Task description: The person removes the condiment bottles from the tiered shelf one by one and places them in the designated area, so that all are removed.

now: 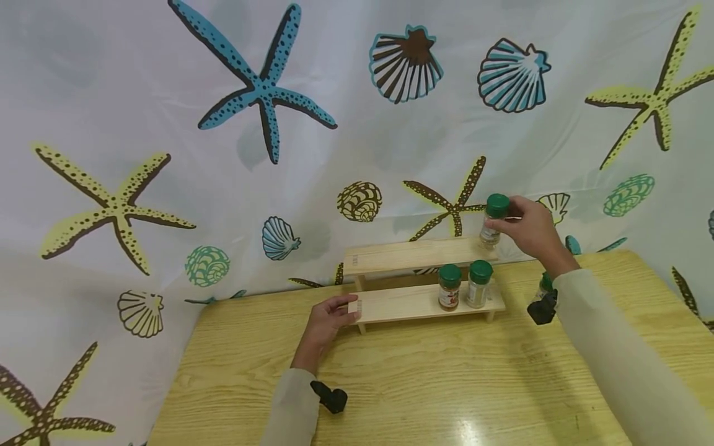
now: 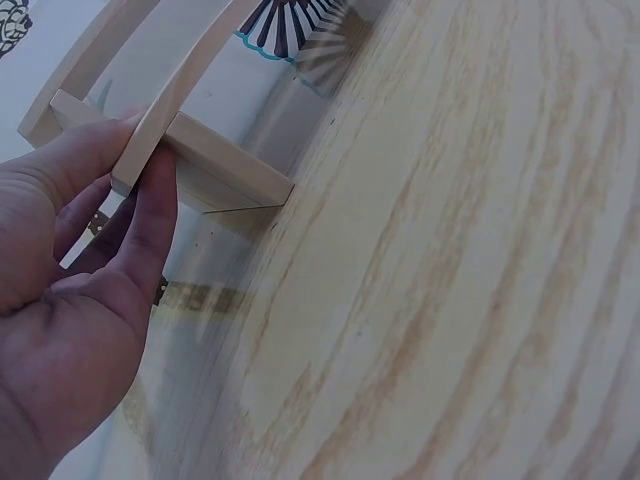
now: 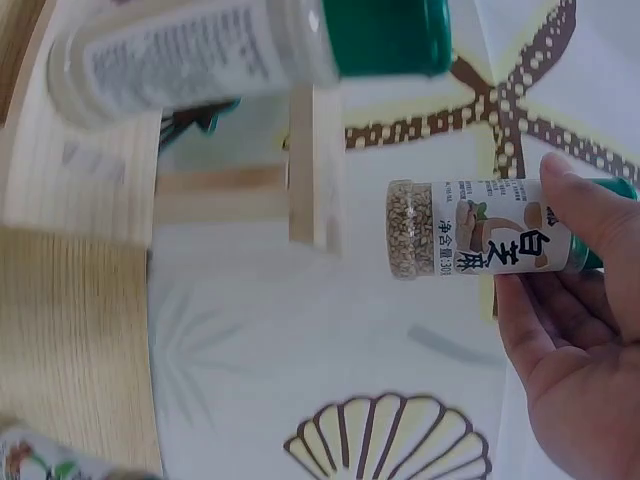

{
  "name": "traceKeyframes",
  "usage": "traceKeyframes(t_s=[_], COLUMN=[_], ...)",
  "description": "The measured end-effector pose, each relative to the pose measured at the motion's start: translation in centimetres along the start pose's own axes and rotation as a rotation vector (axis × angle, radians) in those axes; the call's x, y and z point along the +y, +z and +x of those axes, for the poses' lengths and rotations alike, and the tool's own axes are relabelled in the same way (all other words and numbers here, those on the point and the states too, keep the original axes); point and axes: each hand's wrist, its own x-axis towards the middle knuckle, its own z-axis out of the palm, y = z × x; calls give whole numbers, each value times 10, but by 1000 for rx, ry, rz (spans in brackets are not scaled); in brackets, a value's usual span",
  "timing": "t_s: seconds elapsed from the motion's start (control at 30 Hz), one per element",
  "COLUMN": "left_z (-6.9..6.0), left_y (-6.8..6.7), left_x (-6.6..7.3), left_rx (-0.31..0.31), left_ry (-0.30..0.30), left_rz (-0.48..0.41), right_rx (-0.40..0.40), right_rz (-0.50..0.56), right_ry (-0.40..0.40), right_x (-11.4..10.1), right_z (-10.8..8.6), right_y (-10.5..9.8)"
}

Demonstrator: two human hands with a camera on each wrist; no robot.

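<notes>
A two-step wooden rack (image 1: 401, 305) stands at the back of the table. My left hand (image 1: 326, 321) pinches the left end of its lower board (image 2: 150, 130), thumb on one face and fingers on the other. At the right end of the upper board (image 1: 418, 253), my right hand (image 1: 527, 228) holds a green-capped jar (image 1: 491, 232) between thumb and fingers. In the right wrist view this jar (image 3: 465, 228) shows pale seeds and a white label. Whether its base touches the board I cannot tell. Two green-capped jars (image 1: 449, 288) (image 1: 478, 285) stand on the lower board's right half.
Another green-capped jar (image 1: 545, 284) stands on the table right of the rack, partly hidden by the right wrist's black camera (image 1: 542, 308). Behind the table (image 1: 424, 378) hangs a cloth (image 1: 312, 179) printed with starfish and shells.
</notes>
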Motion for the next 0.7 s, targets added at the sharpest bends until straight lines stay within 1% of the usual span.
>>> traceKeyframes(t_s=[0.13,0.33,0.53,0.7], left_z=[-1,5,7,8], left_y=[0,-2,-3,-2], left_x=[2,-6,-9,-11], left_rx=[-10,-8,14,20], left_ry=[3,17,33,33], left_rz=[-3,1,40,26], right_rx=[22,47,83,116], right_rz=[-44,-74,-107,-122], right_ry=[11,62,96,112], right_x=[13,35,58,78], right_z=[-5,-14,-23,-32], right_y=[-15,-35,-45,-50])
